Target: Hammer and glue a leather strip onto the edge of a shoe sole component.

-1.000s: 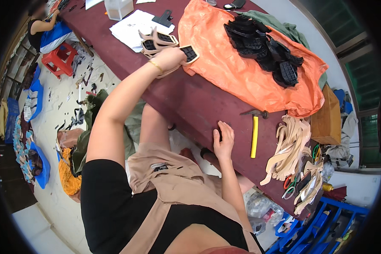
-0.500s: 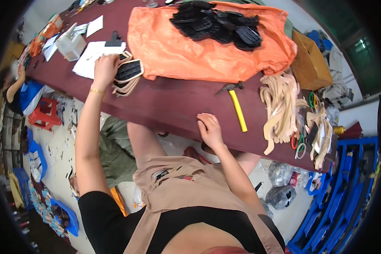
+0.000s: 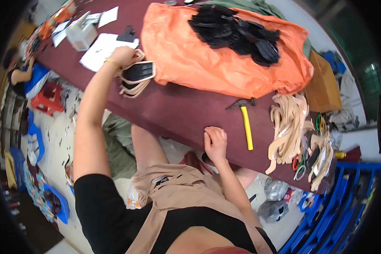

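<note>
Several beige-rimmed black pieces (image 3: 139,73) lie stacked on the table (image 3: 178,103); the left hand (image 3: 125,57) curls over them, apparently handling the stack, its grip hidden. Separating one calls for a pinch. The right hand (image 3: 216,143) rests empty, loosely open. Orange sheeting (image 3: 199,74) crowds the stack; a hammer (image 3: 247,129) lies clear.
</note>
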Available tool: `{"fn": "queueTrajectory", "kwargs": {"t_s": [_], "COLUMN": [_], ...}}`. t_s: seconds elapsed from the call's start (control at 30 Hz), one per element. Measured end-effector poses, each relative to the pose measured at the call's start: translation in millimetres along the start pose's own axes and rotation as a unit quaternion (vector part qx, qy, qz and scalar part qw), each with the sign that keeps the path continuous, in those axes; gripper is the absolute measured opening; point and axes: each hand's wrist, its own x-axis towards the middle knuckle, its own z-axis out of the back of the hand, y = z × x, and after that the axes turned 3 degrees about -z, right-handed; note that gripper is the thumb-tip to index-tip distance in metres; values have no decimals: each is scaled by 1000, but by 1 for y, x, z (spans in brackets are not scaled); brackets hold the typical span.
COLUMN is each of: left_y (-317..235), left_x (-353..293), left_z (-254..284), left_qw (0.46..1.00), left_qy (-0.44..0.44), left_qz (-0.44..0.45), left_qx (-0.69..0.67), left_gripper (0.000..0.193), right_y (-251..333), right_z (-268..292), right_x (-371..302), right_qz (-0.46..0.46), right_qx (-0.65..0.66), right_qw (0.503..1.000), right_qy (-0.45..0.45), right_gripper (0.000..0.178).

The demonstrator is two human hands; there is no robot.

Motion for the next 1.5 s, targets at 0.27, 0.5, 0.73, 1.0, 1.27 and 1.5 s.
{"fn": "queueTrajectory", "kwargs": {"t_s": [0.27, 0.5, 0.73, 1.0, 1.27, 1.5], "left_y": [-15, 1, -54, -284, -539, -624], "left_x": [-36, -8, -55, -45, 79, 132], "left_z": [-10, -17, 41, 33, 18, 30], "left_qw": [987, 978, 892, 843, 742, 574], "left_qy": [-131, -149, -448, -280, -49, -58], "left_qz": [41, 138, -21, -353, -363, -210], "left_qx": [79, 53, -59, -294, -562, -789], "left_gripper": [34, 22, 30, 16, 14, 40], "right_y": [0, -17, -188, -247, -299, -264], "right_z": [-10, 29, 199, 238, 253, 276], "right_x": [-1, 0, 91, 107, 68, 73], "right_qz": [10, -263, -152, -248, -284, -327], "right_qx": [31, 339, -247, -427, 123, 438], "right_qw": [999, 903, 935, 861, 930, 825], "right_qy": [-4, 7, -206, -122, -196, -146], "right_gripper": [15, 17, 19, 21, 13, 11]}}
